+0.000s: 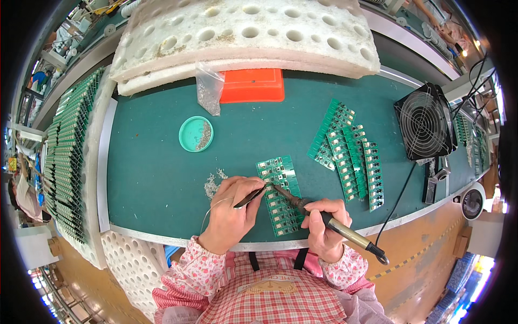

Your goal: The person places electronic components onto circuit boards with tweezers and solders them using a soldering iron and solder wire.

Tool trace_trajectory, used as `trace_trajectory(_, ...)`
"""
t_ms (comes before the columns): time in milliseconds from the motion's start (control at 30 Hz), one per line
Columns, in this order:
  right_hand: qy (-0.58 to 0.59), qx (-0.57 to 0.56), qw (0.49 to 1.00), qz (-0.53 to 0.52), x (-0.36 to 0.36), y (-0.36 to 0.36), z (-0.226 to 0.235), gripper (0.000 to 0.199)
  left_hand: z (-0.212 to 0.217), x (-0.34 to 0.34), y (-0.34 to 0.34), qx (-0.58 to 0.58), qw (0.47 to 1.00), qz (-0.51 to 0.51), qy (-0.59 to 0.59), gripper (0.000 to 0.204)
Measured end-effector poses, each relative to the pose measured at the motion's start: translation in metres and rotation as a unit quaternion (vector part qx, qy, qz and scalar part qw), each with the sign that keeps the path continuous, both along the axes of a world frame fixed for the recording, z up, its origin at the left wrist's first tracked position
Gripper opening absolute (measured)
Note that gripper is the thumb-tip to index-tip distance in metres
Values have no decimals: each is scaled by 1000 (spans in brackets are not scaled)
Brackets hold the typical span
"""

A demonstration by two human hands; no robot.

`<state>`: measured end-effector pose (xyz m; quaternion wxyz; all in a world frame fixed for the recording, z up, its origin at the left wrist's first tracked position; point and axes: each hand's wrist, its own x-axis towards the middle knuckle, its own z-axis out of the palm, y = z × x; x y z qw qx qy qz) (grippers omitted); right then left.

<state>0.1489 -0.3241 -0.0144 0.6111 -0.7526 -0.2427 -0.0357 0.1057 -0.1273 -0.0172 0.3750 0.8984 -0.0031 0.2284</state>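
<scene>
Pinched in my left hand (227, 215) is a pair of dark tweezers (248, 198), its tip at the left side of a green circuit board panel (281, 220). A thin wire (207, 214) also runs by that hand; whether the fingers grip it I cannot tell. My right hand (326, 225) is closed around a soldering iron (348, 232), whose tip meets the board's upper part close to the tweezers. Rows of small pale components line the panel, which lies flat on the green mat. Beside my left hand is a loose pile of tiny parts (211, 187).
Several more circuit board panels (348, 156) overlap to the right, near a black fan (424, 123). A round green dish (182, 141) holds tiny parts. Behind are a clear bag (209, 92), a red tray (252, 86) and white foam blocks (232, 51). Many boards (70, 162) stand at left.
</scene>
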Motion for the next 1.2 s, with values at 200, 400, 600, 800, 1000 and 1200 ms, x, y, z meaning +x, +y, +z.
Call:
trace_trajectory(200, -9, 6, 1000, -7, 0, -1, 1, 9, -3, -5, 2, -23, 1000, 13, -7, 25)
trace_trajectory(400, 2, 30, 999, -24, -2, -4, 0, 9, 6, -17, 7, -13, 998, 52, -16, 23)
trace_trajectory(600, -72, -61, 995, -36, -11, -13, 6, 14, 11, -38, 18, 25, 996, 90, 3, 25)
trace_trajectory(800, -183, -213, 960, -6, -25, -14, 2, 56, 21, -56, 11, 55, 997, 58, 19, 18)
trace_trajectory(1000, -168, -258, 951, 22, -18, -8, 5, 59, 17, -66, 2, 60, 996, 34, 57, 18)
trace_trajectory(1200, -189, -229, 955, 0, -13, -10, -3, 57, 8, -43, 17, 44, 997, 60, -3, 15)
